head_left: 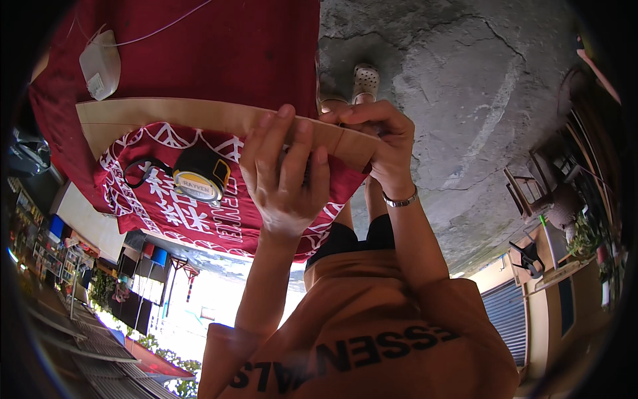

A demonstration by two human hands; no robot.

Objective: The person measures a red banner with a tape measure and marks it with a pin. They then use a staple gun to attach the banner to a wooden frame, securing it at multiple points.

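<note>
A long, thin, light-brown wooden strip [193, 108] lies across a red cloth with white print [266, 40], its right end reaching past the cloth's edge. My left hand [286, 173] holds the strip near its right part, fingers somewhat apart and bent over its face; the thumb is hidden. At the right end, my right hand [389, 143] grips the strip, thumb and index finger close together on its far edge. Whether something small sits between those fingertips I cannot tell. A black and yellow tape measure [201, 175] rests on the cloth, left of my left hand.
A pale translucent object [101, 65] with a thin cord lies at the cloth's far left. Cracked concrete floor [458, 100] stretches to the right, with a light clog [365, 81] on a foot beyond the strip. Wooden chairs [531, 183] and plants [585, 236] stand far right.
</note>
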